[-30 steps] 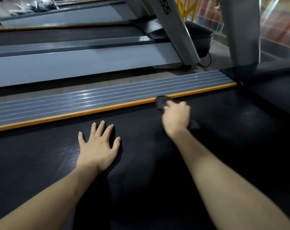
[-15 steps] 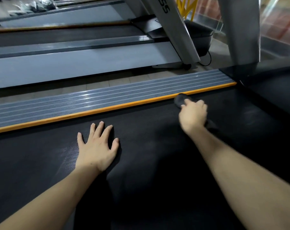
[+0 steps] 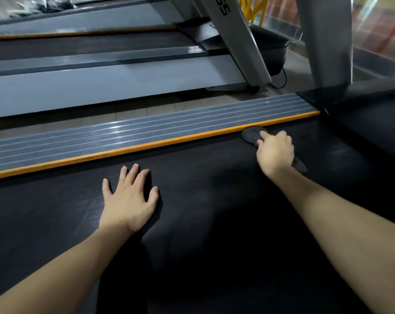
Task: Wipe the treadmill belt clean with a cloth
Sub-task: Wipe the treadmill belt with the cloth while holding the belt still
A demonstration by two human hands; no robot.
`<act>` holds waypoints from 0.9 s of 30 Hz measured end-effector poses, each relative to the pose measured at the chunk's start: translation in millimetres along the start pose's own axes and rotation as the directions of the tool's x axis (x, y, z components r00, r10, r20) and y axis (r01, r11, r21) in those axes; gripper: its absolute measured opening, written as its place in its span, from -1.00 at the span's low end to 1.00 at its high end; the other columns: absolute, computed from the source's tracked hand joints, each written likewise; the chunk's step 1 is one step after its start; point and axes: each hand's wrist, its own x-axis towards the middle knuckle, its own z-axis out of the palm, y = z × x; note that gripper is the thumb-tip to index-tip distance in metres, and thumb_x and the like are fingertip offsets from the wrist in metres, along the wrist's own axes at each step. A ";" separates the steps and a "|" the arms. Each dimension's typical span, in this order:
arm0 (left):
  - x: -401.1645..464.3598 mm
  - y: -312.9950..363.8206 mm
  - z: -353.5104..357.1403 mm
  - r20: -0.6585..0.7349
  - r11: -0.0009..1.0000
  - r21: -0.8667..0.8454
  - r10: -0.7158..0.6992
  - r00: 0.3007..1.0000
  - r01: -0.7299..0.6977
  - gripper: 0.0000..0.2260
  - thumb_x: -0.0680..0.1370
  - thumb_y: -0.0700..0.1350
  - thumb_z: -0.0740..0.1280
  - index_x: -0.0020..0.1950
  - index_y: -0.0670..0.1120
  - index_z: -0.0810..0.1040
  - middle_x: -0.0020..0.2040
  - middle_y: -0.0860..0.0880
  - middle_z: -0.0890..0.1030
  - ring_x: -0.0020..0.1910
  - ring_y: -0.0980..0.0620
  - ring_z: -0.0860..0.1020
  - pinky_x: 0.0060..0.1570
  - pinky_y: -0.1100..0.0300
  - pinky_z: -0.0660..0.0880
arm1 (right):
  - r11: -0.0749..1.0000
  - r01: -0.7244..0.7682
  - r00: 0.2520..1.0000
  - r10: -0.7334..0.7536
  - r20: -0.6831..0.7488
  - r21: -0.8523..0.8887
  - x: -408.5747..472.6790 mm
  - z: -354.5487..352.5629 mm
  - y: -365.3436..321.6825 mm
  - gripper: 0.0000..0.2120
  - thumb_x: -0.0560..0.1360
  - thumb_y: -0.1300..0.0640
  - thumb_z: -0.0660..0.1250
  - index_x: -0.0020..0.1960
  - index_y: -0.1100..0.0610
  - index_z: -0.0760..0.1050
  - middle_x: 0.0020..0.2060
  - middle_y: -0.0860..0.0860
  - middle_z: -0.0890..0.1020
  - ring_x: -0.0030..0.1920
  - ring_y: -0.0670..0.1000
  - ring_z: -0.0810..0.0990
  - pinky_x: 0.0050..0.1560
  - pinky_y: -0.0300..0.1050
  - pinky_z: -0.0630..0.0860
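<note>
The black treadmill belt fills the lower part of the view. My right hand presses a dark cloth onto the belt near its far edge, right beside the orange strip. Most of the cloth is hidden under the hand; one end shows ahead of the fingers, another behind the wrist. My left hand lies flat on the belt with its fingers spread, holding nothing.
A ribbed grey side rail runs beyond the orange strip. The black motor cover and a grey upright stand at the right. Another treadmill stands across a strip of tiled floor.
My right hand has slid the cloth to the right along the orange strip, toward the motor cover. My left hand has stayed in place on the belt.
</note>
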 end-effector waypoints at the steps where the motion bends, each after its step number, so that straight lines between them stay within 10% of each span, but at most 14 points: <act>1: 0.2 0.0 0.2 -0.002 1.000 0.000 0.001 1.000 -0.001 -0.48 0.63 0.25 0.01 0.57 0.11 0.20 0.66 0.06 0.08 0.65 0.01 -0.10 0.54 -0.27 -0.19 | 1.000 -0.017 1.000 0.017 -0.002 0.011 -6.7 2.3 -12.3 -0.77 0.60 -0.01 0.22 0.20 0.00 0.54 0.06 0.20 0.48 0.08 0.24 0.46 0.09 0.08 0.42; 10: -2.4 -1.9 -1.2 -0.006 1.000 0.009 -0.002 1.000 0.002 -0.47 0.63 0.26 0.01 0.56 0.12 0.21 0.66 0.07 0.08 0.64 0.03 -0.10 0.55 -0.26 -0.16 | 0.814 0.468 0.861 -0.507 0.029 0.345 -126.2 -8.5 -149.9 -0.73 0.53 -0.02 0.33 0.22 -0.06 0.53 -0.04 0.09 0.48 0.01 0.16 0.45 0.00 0.07 0.44; 16: -1.0 -0.9 -0.4 0.000 1.000 0.014 0.000 1.000 0.000 -0.48 0.63 0.25 0.01 0.56 0.11 0.22 0.66 0.05 0.09 0.64 0.01 -0.10 0.53 -0.29 -0.16 | 0.995 0.086 0.995 -0.084 -0.047 0.051 -24.1 -2.4 -2.3 -0.71 0.57 -0.04 0.27 0.27 -0.05 0.52 0.03 0.19 0.48 0.08 0.25 0.45 0.03 0.09 0.44; 20: -0.4 -0.7 0.1 -0.004 1.000 0.017 0.001 1.000 -0.001 -0.49 0.63 0.24 0.03 0.56 0.11 0.22 0.66 0.05 0.09 0.64 0.00 -0.10 0.53 -0.29 -0.16 | 0.993 -0.056 0.996 0.063 -0.068 0.105 -45.3 -2.3 -35.9 -0.77 0.54 0.00 0.33 0.17 0.00 0.58 -0.02 0.20 0.50 0.00 0.25 0.46 0.02 0.05 0.42; 27: -0.9 -2.9 -0.1 -0.001 1.000 0.024 0.012 1.000 -0.012 -0.48 0.63 0.24 0.03 0.57 0.11 0.21 0.66 0.05 0.09 0.65 0.00 -0.09 0.53 -0.29 -0.15 | 0.826 0.418 0.892 -0.451 -0.003 0.379 -139.2 -13.4 -143.1 -0.72 0.51 0.02 0.37 0.21 -0.06 0.54 -0.06 0.07 0.46 -0.01 0.13 0.43 -0.06 0.01 0.44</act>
